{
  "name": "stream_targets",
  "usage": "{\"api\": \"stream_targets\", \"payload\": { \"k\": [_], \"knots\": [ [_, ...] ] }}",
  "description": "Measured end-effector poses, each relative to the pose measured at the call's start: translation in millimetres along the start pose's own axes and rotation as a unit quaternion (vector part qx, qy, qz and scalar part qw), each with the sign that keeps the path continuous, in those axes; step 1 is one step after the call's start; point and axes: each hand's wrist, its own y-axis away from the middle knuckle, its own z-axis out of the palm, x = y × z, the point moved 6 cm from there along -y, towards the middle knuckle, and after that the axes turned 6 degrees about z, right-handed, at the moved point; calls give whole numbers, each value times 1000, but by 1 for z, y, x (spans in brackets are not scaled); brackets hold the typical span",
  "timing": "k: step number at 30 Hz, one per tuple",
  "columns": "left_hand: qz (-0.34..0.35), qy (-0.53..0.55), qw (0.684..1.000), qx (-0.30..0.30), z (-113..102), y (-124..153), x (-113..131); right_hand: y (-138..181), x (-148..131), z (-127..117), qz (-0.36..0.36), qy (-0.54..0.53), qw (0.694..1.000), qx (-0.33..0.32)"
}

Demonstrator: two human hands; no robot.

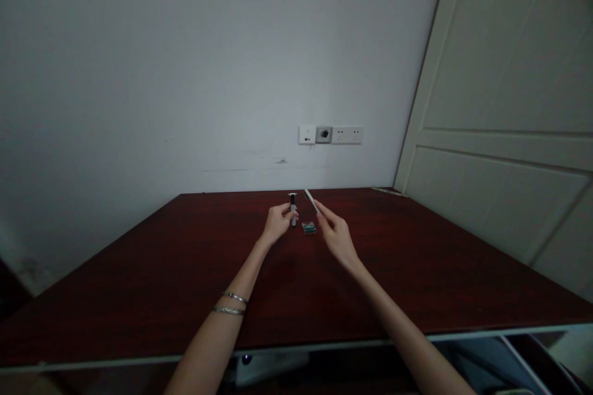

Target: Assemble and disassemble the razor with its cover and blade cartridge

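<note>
My left hand (278,223) is closed around the handle of a razor (293,216). The razor stands upright, its T-shaped head at the top and its grip black and grey. A slim white stick (310,199), shaped like a toothbrush, is pinched in my right hand (338,237). It slants up and to the left, its tip near the razor's head but apart from it. Between and just below the two hands lies a small clear case (309,228) with something teal inside. The details of the stick's far end are too small to make out.
Both forearms reach over a dark red-brown wooden table (152,271). A pale wall (208,74) with a row of sockets (347,135) rises behind it. A cream panelled door (504,136) stands on the right. Below the table's front edge is an open space with dim objects.
</note>
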Motion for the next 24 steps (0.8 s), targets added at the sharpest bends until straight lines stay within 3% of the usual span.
{"api": "stream_targets", "payload": {
  "k": [5, 10, 14, 19, 24],
  "knots": [
    [-47, 116, 991, -36, 12, 1, -7, -8, 6, 16, 6, 37, 999, -16],
    [-90, 108, 989, -36, 11, 3, -13, 3, -8, 28, -45, 59, 996, -49],
    [-144, 101, 984, -23, 11, 5, -15, -10, -8, 16, -70, 135, 988, -27],
    [-239, 76, 968, -6, 8, 10, -23, -38, 14, 9, -40, 349, 936, -29],
    [-284, 52, 957, -30, 9, 14, -25, -45, 21, 31, -140, 459, 872, -99]
  ]
}}
